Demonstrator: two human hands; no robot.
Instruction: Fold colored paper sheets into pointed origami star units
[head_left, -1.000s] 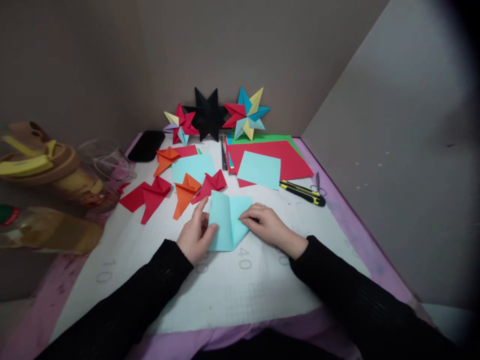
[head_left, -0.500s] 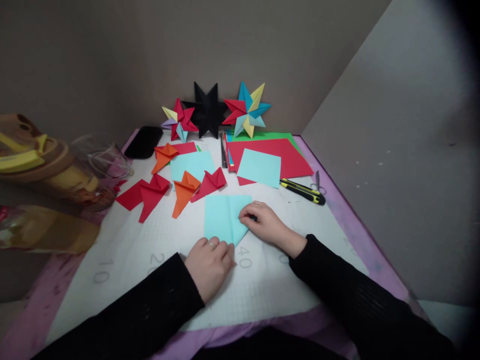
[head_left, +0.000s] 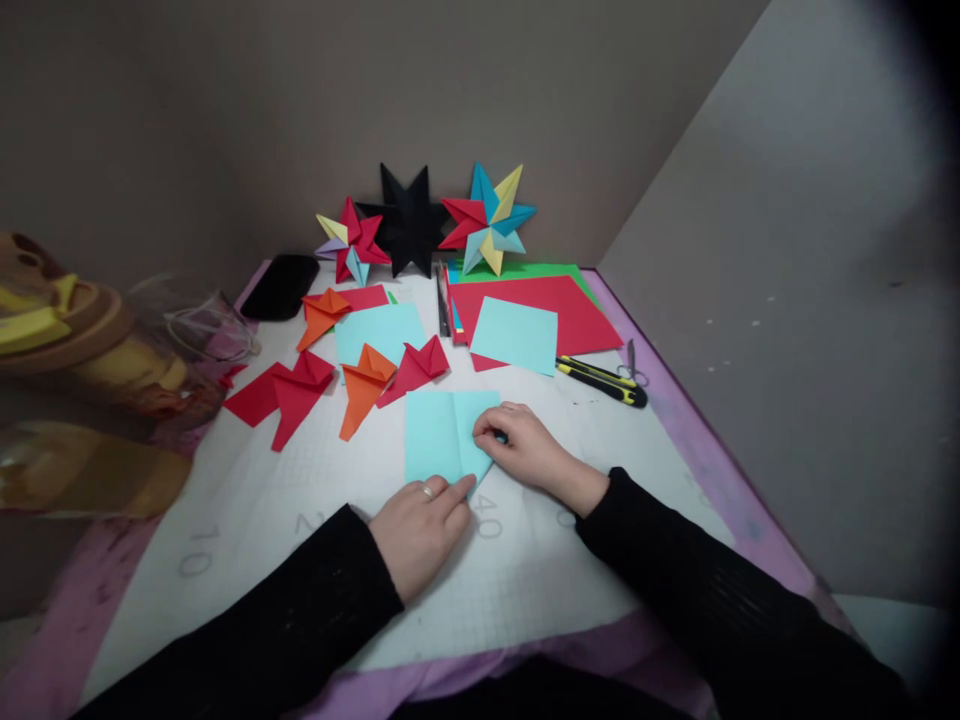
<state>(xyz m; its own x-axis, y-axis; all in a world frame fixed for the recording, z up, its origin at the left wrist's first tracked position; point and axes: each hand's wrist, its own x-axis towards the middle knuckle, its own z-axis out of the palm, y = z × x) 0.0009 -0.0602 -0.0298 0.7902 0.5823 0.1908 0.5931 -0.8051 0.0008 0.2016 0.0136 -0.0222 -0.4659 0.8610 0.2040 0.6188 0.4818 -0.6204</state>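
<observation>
A light blue square of paper (head_left: 432, 432) lies flat on the white mat, with a crease running down its middle and its lower right corner folded inward. My left hand (head_left: 426, 528), wearing a ring, rests along the lower edge. Its index finger stretches out over the fold's lower end, and nothing is gripped. At the right edge my right hand (head_left: 517, 445) has thumb and fingers curled together on the folded corner; the fingertips partly cover the paper there.
Folded red (head_left: 301, 390) and orange (head_left: 366, 388) paper pieces lie beyond. Paper stars, including a black star (head_left: 409, 222), lean at the wall. A utility knife (head_left: 604, 382) and small scissors (head_left: 632, 365) lie right, a phone (head_left: 280, 287) back left, a yellow-brown cup (head_left: 82, 320) far left.
My left index finger has stretched forward and to the right along the fold at the paper's lower edge. My right hand stays at the folded corner. The view has shifted slightly.
</observation>
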